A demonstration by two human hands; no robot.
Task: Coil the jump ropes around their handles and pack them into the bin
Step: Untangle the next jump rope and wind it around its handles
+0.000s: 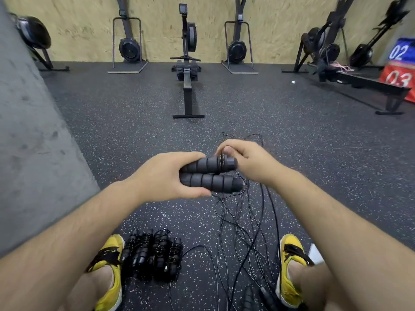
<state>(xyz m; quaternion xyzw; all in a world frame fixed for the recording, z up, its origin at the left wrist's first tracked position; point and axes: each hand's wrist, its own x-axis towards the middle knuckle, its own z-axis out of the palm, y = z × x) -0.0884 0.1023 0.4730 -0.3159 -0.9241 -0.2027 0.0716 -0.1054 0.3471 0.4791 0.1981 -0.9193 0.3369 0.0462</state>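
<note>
Clasping paired handles in left grip, right grip seemingly pinching cord (thin, black)

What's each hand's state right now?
Left hand: closed, gripping the two foam handles side by side.
Right hand: closed, pinching the rope at the upper handle's end.

The person wears low yellow shoes with black laces and ragged black markings across the tops: the left shoe at near left, the right shoe at near right. Ankles and shins above them are bare. The left hand, right hand and both forearms are bare too.
</note>
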